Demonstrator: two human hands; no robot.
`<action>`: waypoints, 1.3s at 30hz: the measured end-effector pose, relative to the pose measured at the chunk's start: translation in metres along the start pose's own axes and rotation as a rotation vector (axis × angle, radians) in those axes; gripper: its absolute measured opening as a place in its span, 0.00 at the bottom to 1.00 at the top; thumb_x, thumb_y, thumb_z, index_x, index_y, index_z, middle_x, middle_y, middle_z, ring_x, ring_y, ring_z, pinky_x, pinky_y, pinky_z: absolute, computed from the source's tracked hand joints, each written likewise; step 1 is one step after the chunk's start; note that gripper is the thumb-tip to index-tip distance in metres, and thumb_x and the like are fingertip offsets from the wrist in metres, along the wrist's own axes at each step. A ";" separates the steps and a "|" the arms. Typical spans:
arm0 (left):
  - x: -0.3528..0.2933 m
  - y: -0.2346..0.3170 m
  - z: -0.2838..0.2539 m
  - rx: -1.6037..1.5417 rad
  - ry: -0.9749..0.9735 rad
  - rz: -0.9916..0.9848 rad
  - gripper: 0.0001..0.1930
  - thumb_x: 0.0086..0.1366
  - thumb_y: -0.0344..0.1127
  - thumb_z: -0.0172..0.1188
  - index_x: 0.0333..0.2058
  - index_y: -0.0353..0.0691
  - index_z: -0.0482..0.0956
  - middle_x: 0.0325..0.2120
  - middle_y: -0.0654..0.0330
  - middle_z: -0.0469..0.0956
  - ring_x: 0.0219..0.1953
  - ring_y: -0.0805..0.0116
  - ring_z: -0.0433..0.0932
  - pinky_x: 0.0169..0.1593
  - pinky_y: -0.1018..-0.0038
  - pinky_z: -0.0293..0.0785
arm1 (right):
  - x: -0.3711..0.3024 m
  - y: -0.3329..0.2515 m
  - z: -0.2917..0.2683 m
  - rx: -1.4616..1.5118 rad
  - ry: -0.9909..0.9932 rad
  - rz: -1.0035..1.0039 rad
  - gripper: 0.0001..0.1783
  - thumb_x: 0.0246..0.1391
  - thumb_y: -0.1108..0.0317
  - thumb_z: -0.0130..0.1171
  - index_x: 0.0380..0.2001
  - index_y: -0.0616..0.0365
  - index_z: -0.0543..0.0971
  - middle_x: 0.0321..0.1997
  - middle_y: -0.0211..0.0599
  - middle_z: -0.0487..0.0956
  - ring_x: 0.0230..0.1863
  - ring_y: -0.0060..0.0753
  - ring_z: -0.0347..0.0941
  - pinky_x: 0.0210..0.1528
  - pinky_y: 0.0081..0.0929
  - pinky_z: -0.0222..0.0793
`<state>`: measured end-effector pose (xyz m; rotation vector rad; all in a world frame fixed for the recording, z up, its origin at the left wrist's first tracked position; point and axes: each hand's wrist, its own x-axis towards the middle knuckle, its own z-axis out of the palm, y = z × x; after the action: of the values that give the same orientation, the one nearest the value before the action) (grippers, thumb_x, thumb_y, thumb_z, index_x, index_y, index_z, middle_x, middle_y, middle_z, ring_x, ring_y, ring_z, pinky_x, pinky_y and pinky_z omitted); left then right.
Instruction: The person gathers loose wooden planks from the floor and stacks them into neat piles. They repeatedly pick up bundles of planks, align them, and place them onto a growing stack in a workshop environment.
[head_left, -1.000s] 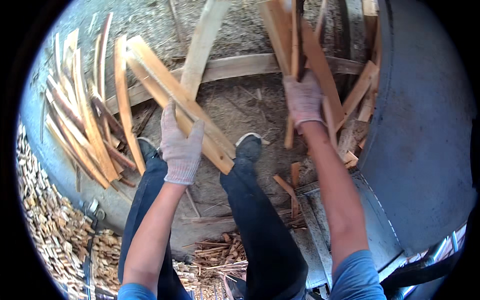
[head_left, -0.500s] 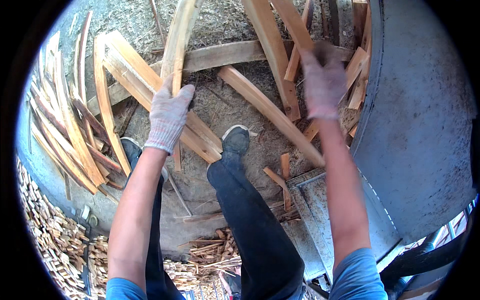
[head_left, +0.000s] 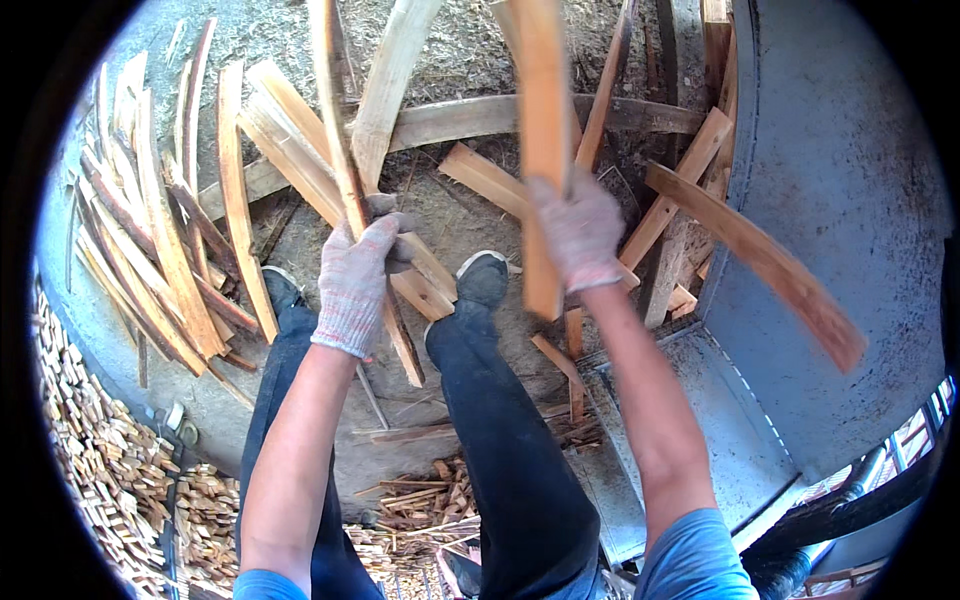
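Note:
My left hand (head_left: 358, 275), in a pale knitted work glove, is closed around a long narrow wooden slat (head_left: 340, 130) with a dark bark edge. The slat tilts, its near end hanging just in front of my legs. In my right hand (head_left: 580, 230), also gloved, is a wider wooden board (head_left: 545, 90), held upright and slightly blurred by motion. Behind the left slat, a pale board (head_left: 393, 85) crosses a long curved beam (head_left: 460, 117). Between my hands, another board (head_left: 485, 180) lies slanted, partly hidden by the one in my right hand.
A curved slat (head_left: 765, 260) extends over the grey metal panel (head_left: 850, 130) at right; whether it touches is unclear. Bark-edged slats (head_left: 165, 230) are heaped at left. Short wood pieces (head_left: 100, 450) fill the lower left. A metal box (head_left: 690, 390) stands near my right forearm.
My left hand has moved slightly nearer me, its slat now edge-on. My right hand has come inward and nearer, and now grips the wide board. A curved slat has appeared over the metal panel.

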<state>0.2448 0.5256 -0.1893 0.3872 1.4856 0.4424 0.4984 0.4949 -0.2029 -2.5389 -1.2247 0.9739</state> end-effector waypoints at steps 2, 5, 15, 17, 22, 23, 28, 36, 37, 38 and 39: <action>-0.003 0.004 -0.017 0.003 0.044 0.012 0.17 0.72 0.37 0.61 0.55 0.38 0.75 0.37 0.60 0.84 0.30 0.76 0.80 0.35 0.77 0.78 | -0.025 -0.026 0.020 0.164 -0.333 0.021 0.30 0.54 0.47 0.67 0.54 0.55 0.83 0.49 0.50 0.85 0.53 0.44 0.82 0.58 0.40 0.74; 0.009 0.011 -0.064 0.093 0.148 0.099 0.16 0.71 0.35 0.61 0.54 0.37 0.75 0.33 0.62 0.83 0.28 0.78 0.78 0.33 0.80 0.76 | -0.025 -0.011 0.036 -0.052 -0.163 -0.125 0.39 0.48 0.46 0.73 0.56 0.64 0.77 0.53 0.60 0.81 0.55 0.59 0.78 0.60 0.47 0.72; 0.049 0.030 -0.218 0.024 0.337 0.085 0.12 0.74 0.32 0.55 0.53 0.40 0.73 0.32 0.65 0.78 0.27 0.78 0.75 0.29 0.79 0.75 | 0.013 0.128 0.053 -0.537 -0.173 0.078 0.68 0.36 0.43 0.81 0.71 0.67 0.55 0.66 0.66 0.69 0.62 0.64 0.73 0.65 0.46 0.70; 0.048 0.019 -0.234 0.044 0.434 0.053 0.12 0.74 0.33 0.56 0.54 0.40 0.73 0.32 0.64 0.79 0.28 0.76 0.76 0.29 0.79 0.75 | 0.003 0.118 0.051 -0.430 -0.216 0.157 0.56 0.40 0.45 0.80 0.66 0.62 0.64 0.59 0.60 0.77 0.56 0.61 0.78 0.59 0.45 0.74; 0.046 -0.003 -0.270 0.016 0.430 0.027 0.17 0.70 0.30 0.59 0.56 0.37 0.72 0.33 0.59 0.81 0.28 0.69 0.80 0.30 0.76 0.78 | -0.058 0.105 0.067 -0.115 -0.262 0.017 0.29 0.46 0.48 0.74 0.47 0.54 0.79 0.39 0.48 0.85 0.45 0.52 0.83 0.51 0.43 0.77; 0.040 -0.004 -0.270 0.004 0.474 0.026 0.15 0.70 0.30 0.59 0.54 0.38 0.73 0.33 0.60 0.80 0.28 0.70 0.80 0.29 0.76 0.77 | -0.071 0.090 0.065 -0.106 -0.252 0.015 0.28 0.46 0.48 0.74 0.45 0.54 0.79 0.39 0.49 0.85 0.45 0.53 0.83 0.50 0.43 0.77; 0.024 -0.003 -0.333 0.051 0.519 0.046 0.17 0.67 0.35 0.63 0.52 0.40 0.76 0.31 0.63 0.80 0.28 0.73 0.80 0.27 0.78 0.75 | -0.111 0.015 0.037 -0.083 -0.193 0.042 0.24 0.47 0.48 0.72 0.38 0.56 0.81 0.37 0.51 0.84 0.41 0.54 0.83 0.44 0.45 0.79; 0.006 0.029 -0.329 1.042 0.714 0.231 0.40 0.69 0.48 0.63 0.70 0.27 0.61 0.68 0.43 0.67 0.69 0.49 0.66 0.72 0.66 0.59 | -0.116 -0.013 0.016 -0.087 -0.082 -0.069 0.20 0.46 0.54 0.73 0.36 0.57 0.82 0.32 0.49 0.83 0.35 0.53 0.83 0.39 0.43 0.79; -0.004 0.031 -0.295 1.042 0.562 0.226 0.40 0.69 0.48 0.63 0.71 0.28 0.60 0.68 0.43 0.66 0.69 0.50 0.66 0.72 0.66 0.59 | -0.121 -0.009 0.011 -0.083 -0.029 -0.171 0.21 0.46 0.53 0.73 0.37 0.57 0.82 0.32 0.50 0.83 0.35 0.53 0.82 0.39 0.43 0.79; -0.008 0.031 -0.263 1.028 0.414 0.227 0.40 0.70 0.47 0.62 0.71 0.29 0.59 0.69 0.42 0.65 0.70 0.51 0.66 0.72 0.67 0.59 | -0.126 -0.009 0.004 -0.091 -0.061 -0.131 0.21 0.46 0.53 0.73 0.37 0.58 0.82 0.33 0.50 0.83 0.35 0.53 0.82 0.39 0.43 0.79; -0.013 0.028 -0.235 0.863 0.188 0.152 0.39 0.70 0.46 0.62 0.72 0.30 0.58 0.68 0.41 0.65 0.70 0.52 0.65 0.73 0.67 0.59 | -0.131 -0.013 -0.008 -0.098 -0.094 -0.092 0.22 0.47 0.53 0.73 0.38 0.58 0.82 0.33 0.50 0.83 0.35 0.53 0.82 0.39 0.43 0.79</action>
<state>0.0085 0.5381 -0.1758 1.1673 1.7898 -0.0783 0.4356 0.4066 -0.1276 -2.5090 -1.4357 1.0471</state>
